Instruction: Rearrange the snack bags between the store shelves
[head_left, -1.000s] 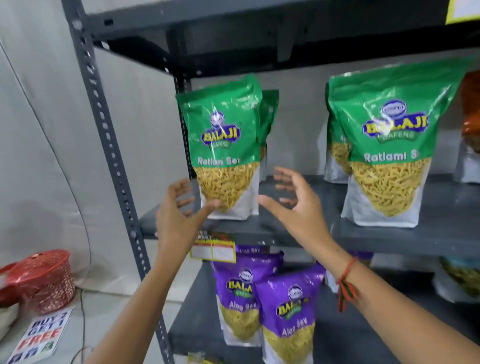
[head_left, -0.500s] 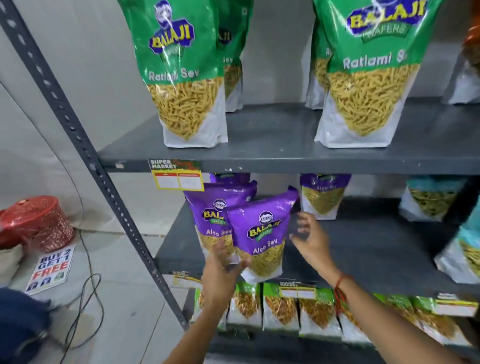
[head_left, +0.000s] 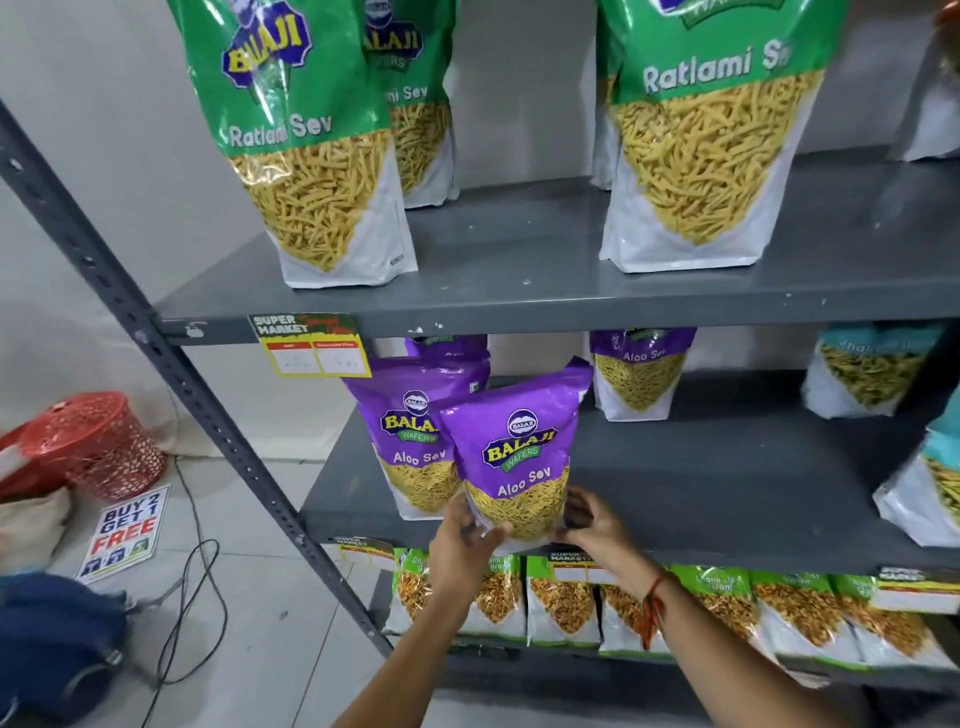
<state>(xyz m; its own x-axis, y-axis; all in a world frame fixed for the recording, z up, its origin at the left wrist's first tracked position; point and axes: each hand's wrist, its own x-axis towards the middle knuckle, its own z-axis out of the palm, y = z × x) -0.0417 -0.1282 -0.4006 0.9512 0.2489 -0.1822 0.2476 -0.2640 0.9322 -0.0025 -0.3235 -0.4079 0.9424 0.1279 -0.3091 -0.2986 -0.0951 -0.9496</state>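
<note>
Gripping the purple Aloo Sev bag (head_left: 519, 457) — both hands, left hand (head_left: 462, 540), right hand (head_left: 592, 525).

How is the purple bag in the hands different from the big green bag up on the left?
The purple Aloo Sev bag looks smaller; the green Ratlami Sev bag looks bigger. Purple tilts, gripped at its bottom by the left hand and right hand; green stands untouched one shelf higher. Both say Balaji and show yellow sev.

Purple Aloo Sev bag (head_left: 519, 447), grey shelf (head_left: 727, 467)
</note>
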